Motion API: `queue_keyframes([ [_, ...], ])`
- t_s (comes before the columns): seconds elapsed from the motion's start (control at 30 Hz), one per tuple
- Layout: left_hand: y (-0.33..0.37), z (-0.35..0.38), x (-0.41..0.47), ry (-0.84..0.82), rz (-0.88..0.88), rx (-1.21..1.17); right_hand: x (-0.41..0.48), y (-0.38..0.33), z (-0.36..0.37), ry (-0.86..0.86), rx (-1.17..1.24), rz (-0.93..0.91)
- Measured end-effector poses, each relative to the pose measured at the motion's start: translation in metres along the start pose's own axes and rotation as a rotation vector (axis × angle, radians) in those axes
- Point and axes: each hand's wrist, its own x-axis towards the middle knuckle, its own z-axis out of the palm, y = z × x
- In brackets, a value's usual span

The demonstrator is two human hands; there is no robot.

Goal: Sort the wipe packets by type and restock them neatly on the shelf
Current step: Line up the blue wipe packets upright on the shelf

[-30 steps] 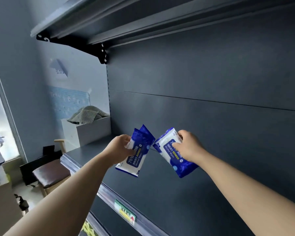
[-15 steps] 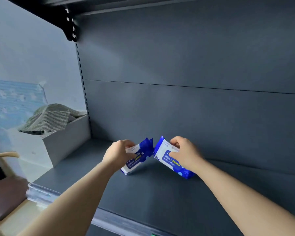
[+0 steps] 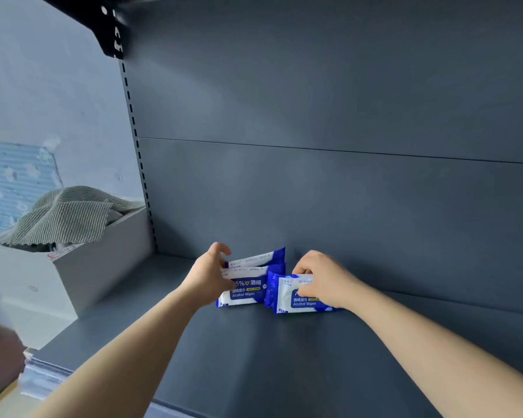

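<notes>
Early days: left hand (image 3: 210,277) gripped two wipe packets (image 3: 249,286) at twelve o'clock on the shelf (image 3: 254,363), right hand (image 3: 325,280) pinched a third packet (image 3: 296,298) at their three o'clock.

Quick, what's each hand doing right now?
Left hand: holding two alcohol wipe packets by their left ends.
Right hand: gripping a third alcohol wipe packet by its top edge.

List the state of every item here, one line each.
shelf: holds three packets
left packets: two, upright on edge, one behind the other
right packet: upright on edge, beside them
left hand: at left packets' end, grip unclear
right hand: grips right packet over its top
striped cloth: draped over white box
</notes>
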Motion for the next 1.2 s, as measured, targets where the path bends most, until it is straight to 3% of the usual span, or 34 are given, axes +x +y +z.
queue_keyframes([
  [0.2, -0.02, 0.008, 0.024, 0.158, 0.023, -0.143, 0.015, 0.002, 0.01, -0.012, 0.022, 0.056],
  [0.4, -0.033, 0.002, 0.058, 0.17, 0.039, -0.125, 0.011, 0.004, 0.019, 0.036, 0.054, 0.174],
  [0.57, -0.042, 0.004, 0.07, 0.084, -0.064, -0.181, 0.005, 0.005, 0.02, 0.087, 0.072, 0.214],
  [0.7, -0.06, -0.002, 0.075, -0.132, 0.09, -0.216, 0.001, -0.007, 0.026, 0.128, 0.089, 0.262],
  [0.97, -0.048, -0.003, 0.085, 0.095, 0.108, -0.13, -0.002, -0.013, 0.027, 0.186, 0.166, 0.274],
  [1.2, -0.044, 0.001, 0.091, 0.074, 0.003, -0.059, 0.019, -0.024, 0.022, 0.211, 0.23, 0.344],
])
